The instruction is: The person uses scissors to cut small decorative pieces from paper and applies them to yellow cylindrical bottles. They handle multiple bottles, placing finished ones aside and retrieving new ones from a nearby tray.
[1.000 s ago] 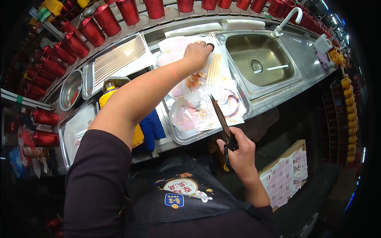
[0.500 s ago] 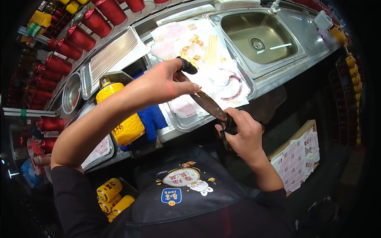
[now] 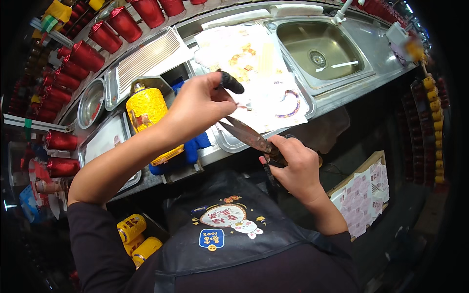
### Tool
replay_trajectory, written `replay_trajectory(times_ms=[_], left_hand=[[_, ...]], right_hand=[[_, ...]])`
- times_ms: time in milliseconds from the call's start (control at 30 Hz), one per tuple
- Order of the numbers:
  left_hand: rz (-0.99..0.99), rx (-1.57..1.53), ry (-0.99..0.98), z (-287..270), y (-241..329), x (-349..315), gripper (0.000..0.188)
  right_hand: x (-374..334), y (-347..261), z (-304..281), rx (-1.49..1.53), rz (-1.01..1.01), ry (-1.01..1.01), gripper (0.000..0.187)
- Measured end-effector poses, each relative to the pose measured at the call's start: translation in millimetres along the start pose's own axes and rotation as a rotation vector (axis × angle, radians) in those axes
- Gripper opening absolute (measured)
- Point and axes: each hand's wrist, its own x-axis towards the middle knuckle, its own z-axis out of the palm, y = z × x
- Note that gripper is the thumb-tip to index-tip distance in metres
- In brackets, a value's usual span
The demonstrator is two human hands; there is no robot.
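Observation:
My right hand [image 3: 295, 168] is closed round the handles of dark, stained scissors [image 3: 248, 136], whose blades stand slightly apart and point up and left. Just above the blade tips, my left hand [image 3: 207, 100] pinches thumb and fingers together, with a black covering on one finger. A small scrap, too small to make out, shows by its fingertips. Beneath lie white sheets [image 3: 278, 80] with gold and purple printed patterns, in a metal tray [image 3: 229, 146]. Left of these, a yellow embossed bottle [image 3: 146, 108] lies on a blue padded support [image 3: 195, 146], partly hidden by my left forearm.
A steel sink [image 3: 317, 46] is at the back right. Red bottles [image 3: 124, 24] line the back left, near a striped sheet [image 3: 149, 53] and a metal bowl [image 3: 90, 107]. Yellow bottles [image 3: 132, 228] sit low left; a box of printed sheets [image 3: 359, 202] stands low right.
The scissor blades have parted, and their tips have moved a little down and left, away from my left thumb. The whole view has shifted slightly.

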Motion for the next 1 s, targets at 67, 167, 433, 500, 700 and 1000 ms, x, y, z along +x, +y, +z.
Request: replay_trajectory(times_ms=[67, 167, 433, 500, 700, 1000], left_hand=[[0.146, 0.033, 0.097, -8, -1, -7, 0.025], [0.217, -0.055, 0.226, -33, 12, -28, 0.033], [0.142, -0.028, 0.457, -82, -1, -80, 0.04], [0.109, -0.025, 0.459, -90, -5, -94, 0.039], [0.066, 0.026, 0.398, -110, -20, -104, 0.031], [-0.152, 0.42, 0.173, -123, -16, -83, 0.017]], right_hand=[[-1, 6, -5, -0.005, 0.0, -0.011, 0.044], [9, 41, -13, -0.064, 0.046, 0.184, 0.047], [48, 177, -34, -0.278, 0.447, 0.08, 0.047], [59, 184, -37, -0.294, 0.41, 0.058, 0.042], [54, 241, -36, -0.235, 0.247, -0.049, 0.047], [51, 213, -36, -0.612, 0.298, 0.084, 0.038]])
